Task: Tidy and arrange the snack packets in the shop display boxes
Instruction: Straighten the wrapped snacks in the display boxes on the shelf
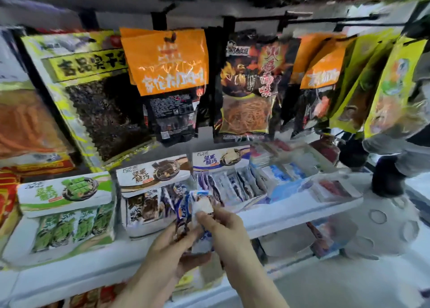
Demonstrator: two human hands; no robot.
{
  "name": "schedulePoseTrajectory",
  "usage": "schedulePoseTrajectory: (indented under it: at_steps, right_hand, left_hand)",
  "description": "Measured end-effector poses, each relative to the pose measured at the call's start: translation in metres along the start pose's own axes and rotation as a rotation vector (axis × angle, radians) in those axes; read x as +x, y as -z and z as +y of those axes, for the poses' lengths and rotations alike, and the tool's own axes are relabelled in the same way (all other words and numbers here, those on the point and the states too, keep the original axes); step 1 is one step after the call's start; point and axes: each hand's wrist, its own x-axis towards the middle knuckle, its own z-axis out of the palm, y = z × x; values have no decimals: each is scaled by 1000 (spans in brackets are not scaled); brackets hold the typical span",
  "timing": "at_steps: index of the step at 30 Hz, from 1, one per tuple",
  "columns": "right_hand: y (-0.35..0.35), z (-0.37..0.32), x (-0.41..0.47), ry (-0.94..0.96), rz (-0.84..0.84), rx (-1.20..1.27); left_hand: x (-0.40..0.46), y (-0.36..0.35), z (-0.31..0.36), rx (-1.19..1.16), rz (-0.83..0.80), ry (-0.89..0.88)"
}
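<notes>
Both my hands hold a small bunch of snack packets (194,211) in front of the white shelf (290,211). My left hand (167,249) grips the bunch from below. My right hand (223,228) pinches a white and blue packet at its top. Just behind stands the brown display box (149,203) with brown packets in it. To its left stands a green display box (67,212) full of green packets. To its right a blue and white display box (230,179) holds upright packets.
Large snack bags hang on hooks above: an orange bag (167,61), a black bag (249,86) and yellow-green bags (384,84). More flat boxes (302,168) lie at the shelf's right end. A lower shelf holds other goods. A person in grey stands at the far right.
</notes>
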Motion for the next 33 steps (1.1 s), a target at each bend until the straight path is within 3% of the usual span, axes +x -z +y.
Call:
schedulePoseTrajectory:
  at_steps: [2, 5, 7, 13, 17, 22, 24, 26, 27, 30, 33]
  right_hand:
    - [26, -4, 15, 73, 72, -145]
    - [68, -17, 50, 313, 370, -614]
    - [88, -25, 73, 372, 448, -840]
    - [71, -26, 110, 384, 255, -1171]
    - [70, -28, 113, 350, 203, -1061]
    - [67, -30, 103, 583, 431, -1057]
    - [62, -26, 102, 629, 320, -1087]
    - [66, -18, 106, 576, 143, -1032]
    - [73, -18, 108, 535, 133, -973]
    - [94, -19, 108, 501, 309, -834]
    - [96, -18, 105, 472, 266, -909]
  left_hand:
    - [3, -11, -6, -39, 41, -16]
    - [7, -22, -12, -27, 85, -44]
    - [5, -24, -15, -2, 118, -64]
    - [-5, -15, -20, 24, 216, -88]
    - [-17, -13, -18, 40, 216, -96]
    - [-27, -16, -16, 71, 215, -104]
    - [-30, -19, -16, 73, 217, -107]
    - [-32, -22, -15, 69, 221, -118]
    - [-33, -23, -15, 72, 223, -123]
    - [-34, -27, -16, 75, 236, -131]
    - [-31, -29, -17, 73, 234, -135]
